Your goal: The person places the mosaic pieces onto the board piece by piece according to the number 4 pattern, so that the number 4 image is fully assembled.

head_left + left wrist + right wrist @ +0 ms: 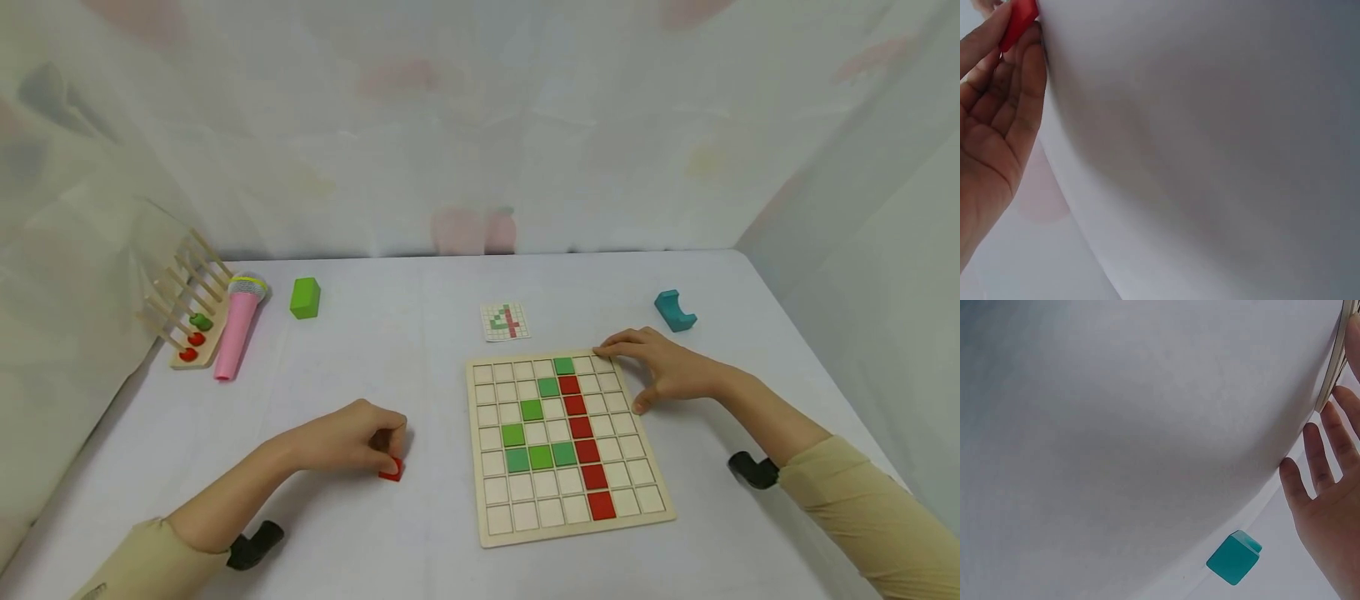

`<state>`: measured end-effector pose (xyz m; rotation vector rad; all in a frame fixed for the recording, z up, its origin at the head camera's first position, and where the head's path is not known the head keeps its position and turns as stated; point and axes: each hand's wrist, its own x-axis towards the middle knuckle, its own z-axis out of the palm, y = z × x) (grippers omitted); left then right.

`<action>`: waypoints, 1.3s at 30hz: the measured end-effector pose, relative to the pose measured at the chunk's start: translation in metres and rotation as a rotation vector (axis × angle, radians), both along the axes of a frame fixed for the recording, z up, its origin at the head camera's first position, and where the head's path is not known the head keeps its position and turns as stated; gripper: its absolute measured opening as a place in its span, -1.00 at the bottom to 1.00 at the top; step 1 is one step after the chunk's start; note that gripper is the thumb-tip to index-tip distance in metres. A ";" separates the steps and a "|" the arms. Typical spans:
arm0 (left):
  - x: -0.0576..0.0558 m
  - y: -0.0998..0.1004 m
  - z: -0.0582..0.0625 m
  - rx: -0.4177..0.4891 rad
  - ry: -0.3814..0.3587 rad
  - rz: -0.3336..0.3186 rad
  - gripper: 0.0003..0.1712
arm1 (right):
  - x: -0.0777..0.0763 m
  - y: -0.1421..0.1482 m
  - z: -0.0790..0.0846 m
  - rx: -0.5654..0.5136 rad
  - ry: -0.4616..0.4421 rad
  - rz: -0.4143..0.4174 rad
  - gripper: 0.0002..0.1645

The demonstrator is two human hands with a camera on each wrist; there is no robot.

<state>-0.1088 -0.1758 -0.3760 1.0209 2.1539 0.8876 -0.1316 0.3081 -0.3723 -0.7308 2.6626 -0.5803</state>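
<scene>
My left hand point(352, 437) pinches a small red square tile point(392, 471) between thumb and fingers, at the table surface left of the board. In the left wrist view the red tile point(1019, 24) shows at the fingertips. A wooden grid board point(577, 531) lies flat at centre right. Several red tiles point(581, 427) form one column in it, and several green tiles point(531, 410) form a diagonal and a short row. At the board's far right corner rests my right hand point(671, 367), fingers fairly straight, fingertips on the far edge and thumb by the right side.
Beyond the board lies a small pattern card point(506, 322) showing a green and red figure. A teal curved block point(675, 312) sits behind the right hand. Back left are a green block point(305, 298), a pink toy microphone point(238, 329) and a wooden peg stand point(213, 333) with beads.
</scene>
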 end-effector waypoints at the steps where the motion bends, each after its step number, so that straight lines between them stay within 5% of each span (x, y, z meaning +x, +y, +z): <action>1: 0.000 0.005 0.001 -0.001 0.004 0.003 -0.80 | 0.000 0.000 0.000 0.002 0.002 0.002 0.11; 20: 0.004 0.091 0.016 0.136 -0.002 -0.052 -0.85 | 0.001 -0.002 0.002 0.010 0.000 -0.003 0.11; 39: 0.014 0.175 0.010 0.168 0.045 -0.081 -0.83 | 0.001 -0.001 0.003 -0.009 0.005 0.008 0.11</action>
